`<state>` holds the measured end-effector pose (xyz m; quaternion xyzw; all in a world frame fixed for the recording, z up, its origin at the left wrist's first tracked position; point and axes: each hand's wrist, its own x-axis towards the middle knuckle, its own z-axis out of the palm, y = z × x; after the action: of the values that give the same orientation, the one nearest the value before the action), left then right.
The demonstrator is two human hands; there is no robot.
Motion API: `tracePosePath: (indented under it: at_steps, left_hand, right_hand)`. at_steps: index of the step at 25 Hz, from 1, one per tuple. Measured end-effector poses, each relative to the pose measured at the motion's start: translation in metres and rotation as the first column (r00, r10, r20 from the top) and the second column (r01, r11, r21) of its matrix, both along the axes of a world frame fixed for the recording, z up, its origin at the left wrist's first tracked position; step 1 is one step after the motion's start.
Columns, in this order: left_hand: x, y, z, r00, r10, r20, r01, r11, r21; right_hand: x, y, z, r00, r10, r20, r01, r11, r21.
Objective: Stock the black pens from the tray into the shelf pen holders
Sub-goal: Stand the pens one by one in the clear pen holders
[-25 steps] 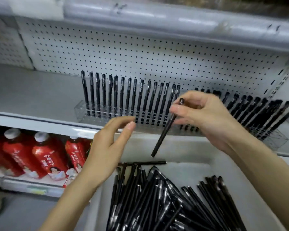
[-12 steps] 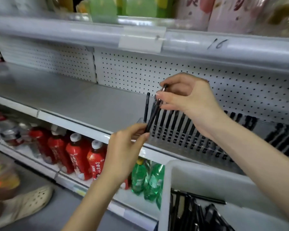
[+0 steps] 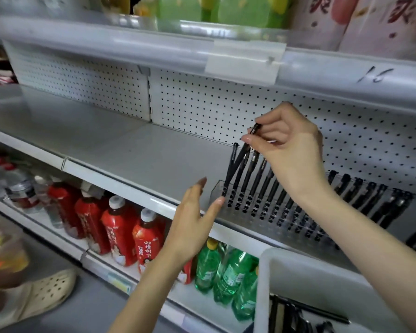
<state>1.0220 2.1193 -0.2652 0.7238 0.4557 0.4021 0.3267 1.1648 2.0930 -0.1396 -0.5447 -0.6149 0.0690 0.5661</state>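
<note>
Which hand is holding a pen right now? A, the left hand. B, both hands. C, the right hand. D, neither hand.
C: the right hand pinches the top of a slanted pen whose tip is at the left end of the holder, while the left hand is open below it, holding nothing.

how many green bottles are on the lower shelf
3 show: one with a yellow cap, one beside it, one against the tray. More may hide behind the tray.
</note>
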Motion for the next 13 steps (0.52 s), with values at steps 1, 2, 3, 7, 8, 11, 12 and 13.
tracePosePath:
  at_steps: [1, 2, 3, 7, 8, 11, 12, 13]
  left_hand:
    - [0.001, 0.000, -0.003, 1.000, -0.019, 0.015, 0.019, 1.000, -0.025]
    - [0.001, 0.000, -0.006, 0.999, -0.034, 0.035, 0.036, 0.998, -0.045]
    - [0.001, 0.001, -0.008, 0.998, -0.044, 0.053, 0.047, 0.997, -0.058]
    - [0.003, 0.000, -0.016, 0.995, -0.080, 0.060, 0.084, 0.994, -0.065]
    - [0.003, -0.001, -0.017, 0.994, -0.087, 0.062, 0.091, 0.994, -0.061]
    - [0.002, -0.002, -0.018, 0.993, -0.095, 0.074, 0.100, 0.994, -0.054]
    - [0.002, -0.002, -0.017, 0.993, -0.094, 0.075, 0.098, 0.994, -0.048]
    - [0.001, -0.002, -0.017, 0.993, -0.092, 0.073, 0.095, 0.995, -0.039]
  right_hand:
    - [-0.001, 0.003, -0.003, 1.000, -0.009, -0.001, 0.009, 1.000, 0.015]
    - [-0.001, 0.006, -0.005, 1.000, -0.017, -0.004, 0.018, 0.999, 0.027]
    - [-0.001, 0.009, -0.008, 1.000, -0.026, -0.010, 0.026, 0.999, 0.029]
    - [-0.001, 0.020, -0.017, 0.998, -0.062, -0.018, 0.062, 0.998, -0.020]
    - [-0.001, 0.022, -0.019, 0.998, -0.070, -0.008, 0.070, 0.997, -0.038]
    - [-0.003, 0.026, -0.026, 0.996, -0.087, 0.035, 0.090, 0.992, -0.092]
    - [-0.004, 0.026, -0.027, 0.995, -0.088, 0.054, 0.094, 0.990, -0.102]
    - [-0.005, 0.027, -0.029, 0.993, -0.094, 0.072, 0.102, 0.989, -0.112]
